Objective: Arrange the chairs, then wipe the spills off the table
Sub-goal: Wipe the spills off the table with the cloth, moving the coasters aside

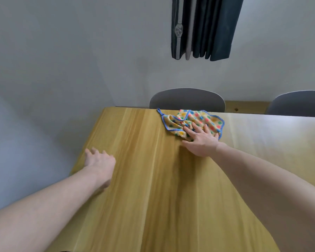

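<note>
the right hand (202, 140) lies flat, fingers spread, pressing on a crumpled yellow terry cloth with coloured dots and a blue hem (195, 122). its grip is released – the palm pins the cloth down rather than closing round it. the cloth sits near the far edge of the pale wooden surface (153, 188), just in front of a grey curved chair back (187, 100) tucked against that edge. a second grey chair back (298, 103) shows further right, also close to the far edge, so the chairs look arranged and the wiping seems to be the step in hand.

the left hand (100, 159) rests near the left edge of the surface, fingers loosely open and holding nothing, probably as a brace.

the cloth looks soft, light and limp – it bunches into folds and would slide easily on the smooth wood. a flat palm over its middle, as now, should drag it best; pinching the small blue hanging loop (159, 111) at its left corner would only trail it. no spill shows clearly on the wood; glare washes out the right part, so i cannot tell what is left to wipe there.

a dark pleated curtain (205, 28) hangs on the grey wall behind.
</note>
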The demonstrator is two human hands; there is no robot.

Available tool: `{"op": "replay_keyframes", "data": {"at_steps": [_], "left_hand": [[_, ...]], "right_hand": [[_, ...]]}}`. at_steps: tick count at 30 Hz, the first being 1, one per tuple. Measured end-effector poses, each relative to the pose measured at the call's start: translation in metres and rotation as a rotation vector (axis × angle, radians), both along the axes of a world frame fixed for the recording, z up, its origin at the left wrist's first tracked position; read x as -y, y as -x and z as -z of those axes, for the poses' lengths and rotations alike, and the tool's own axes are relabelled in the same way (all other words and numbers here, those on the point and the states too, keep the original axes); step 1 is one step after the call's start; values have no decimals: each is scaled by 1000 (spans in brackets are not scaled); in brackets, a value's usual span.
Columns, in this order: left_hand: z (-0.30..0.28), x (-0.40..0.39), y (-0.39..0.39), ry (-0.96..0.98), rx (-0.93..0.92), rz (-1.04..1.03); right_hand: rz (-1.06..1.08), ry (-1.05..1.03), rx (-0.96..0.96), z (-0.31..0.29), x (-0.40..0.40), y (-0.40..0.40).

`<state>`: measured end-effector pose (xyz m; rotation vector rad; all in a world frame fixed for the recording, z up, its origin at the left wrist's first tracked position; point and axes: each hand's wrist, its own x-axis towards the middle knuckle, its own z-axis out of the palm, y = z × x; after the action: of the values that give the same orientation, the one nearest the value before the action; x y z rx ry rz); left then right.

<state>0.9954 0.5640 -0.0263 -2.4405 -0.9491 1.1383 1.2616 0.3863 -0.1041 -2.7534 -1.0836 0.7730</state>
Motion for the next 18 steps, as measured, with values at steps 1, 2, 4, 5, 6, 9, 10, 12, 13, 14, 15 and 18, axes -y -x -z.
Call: {"op": "replay_keyframes", "data": {"at_steps": [1, 2, 4, 5, 6, 9, 10, 12, 13, 14, 15, 18], "left_hand": [[-2, 11, -14, -9, 36, 31], [-3, 22, -27, -8, 85, 59], [-5, 48, -51, 28, 193, 91], [-5, 62, -64, 59, 244, 95], [-5, 77, -77, 93, 289, 96], [-5, 128, -115, 190, 362, 128], [-5, 145, -127, 219, 363, 146], [-3, 177, -148, 263, 358, 185], [-2, 190, -157, 275, 356, 203], [0, 201, -166, 280, 355, 223], [1, 214, -176, 280, 348, 251], [1, 247, -204, 266, 322, 307]], "right_hand": [[15, 10, -1, 0, 17, -10], [28, 18, 1, 0, 32, -20], [63, 31, 1, 0, 63, -39], [83, 37, 1, 0, 80, -49], [101, 45, -1, 0, 96, -58], [160, 59, 5, 2, 149, -87], [181, 61, 5, 2, 167, -96], [223, 63, -2, 3, 201, -114], [239, 68, -7, 4, 217, -122], [251, 75, -11, 5, 231, -129], [270, 81, -15, 5, 249, -137], [330, 95, -40, 4, 299, -162]]}}
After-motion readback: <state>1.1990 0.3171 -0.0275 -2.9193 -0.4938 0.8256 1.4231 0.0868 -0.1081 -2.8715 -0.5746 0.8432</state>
